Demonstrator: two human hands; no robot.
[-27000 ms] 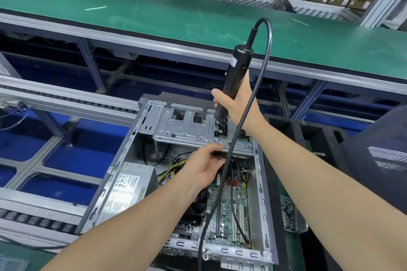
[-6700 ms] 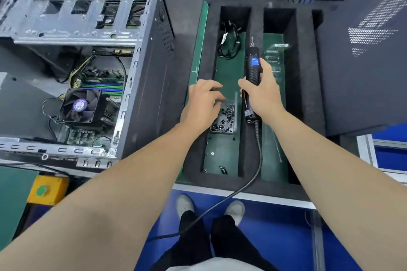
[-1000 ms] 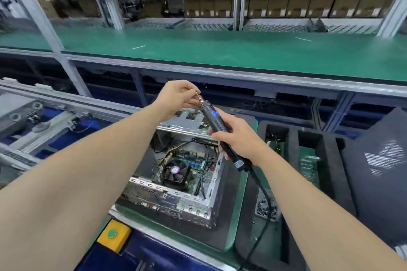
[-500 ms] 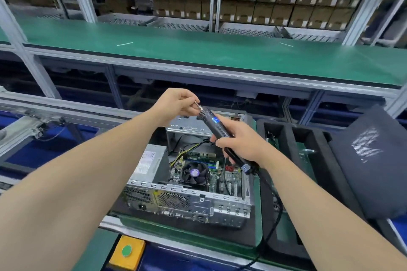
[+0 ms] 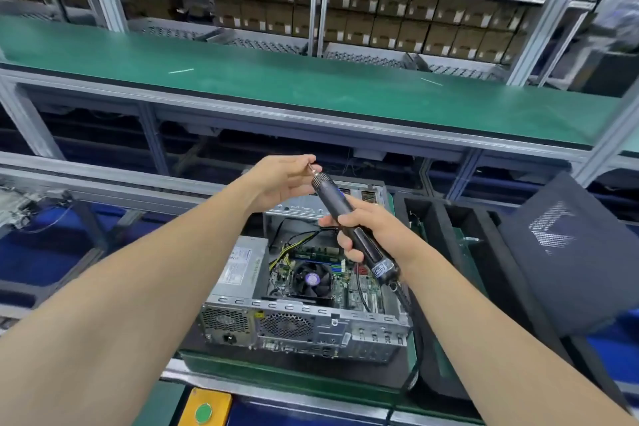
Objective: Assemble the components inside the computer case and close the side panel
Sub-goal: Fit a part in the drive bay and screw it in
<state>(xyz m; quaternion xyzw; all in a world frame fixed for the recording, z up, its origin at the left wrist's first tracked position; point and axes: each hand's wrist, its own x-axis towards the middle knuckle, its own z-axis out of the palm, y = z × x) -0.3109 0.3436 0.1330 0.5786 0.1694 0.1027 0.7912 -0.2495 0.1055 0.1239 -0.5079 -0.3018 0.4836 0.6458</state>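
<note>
Over the open case: both hands meet in the air above the computer case (image 5: 304, 318), clear of everything inside it
Right hand: the right hand (image 5: 366, 228) has its fingers wrapped fully round the middle of the electric screwdriver (image 5: 330, 195), which tilts up and to the left; its cable (image 5: 415, 339) trails from the lower end down past the right side of the case
Left hand: the left hand (image 5: 283, 180) closes thumb and forefinger on the tip of the bit (image 5: 311, 168), the other fingers loosely curled; whether a screw sits between them is too small to tell
Case: it lies on its side near the near edge of the bench, open face up and rear panel towards the person, with the fan (image 5: 311, 278) and power supply (image 5: 242, 266) showing inside
Side panel: the side panel (image 5: 567, 252) is off the case and leans at the right end of the bench, beyond the foam tray (image 5: 439, 218)
Step in hand: most likely loading a screw onto the bit (or merely steadying the bit) before driving it
Next move: it calls for lowering the tool to a screw hole in the case, bit square to the hole, the left fingers guiding the tip until it bites, and the cable kept off the fan; fitting the panel looks to come after that
</note>
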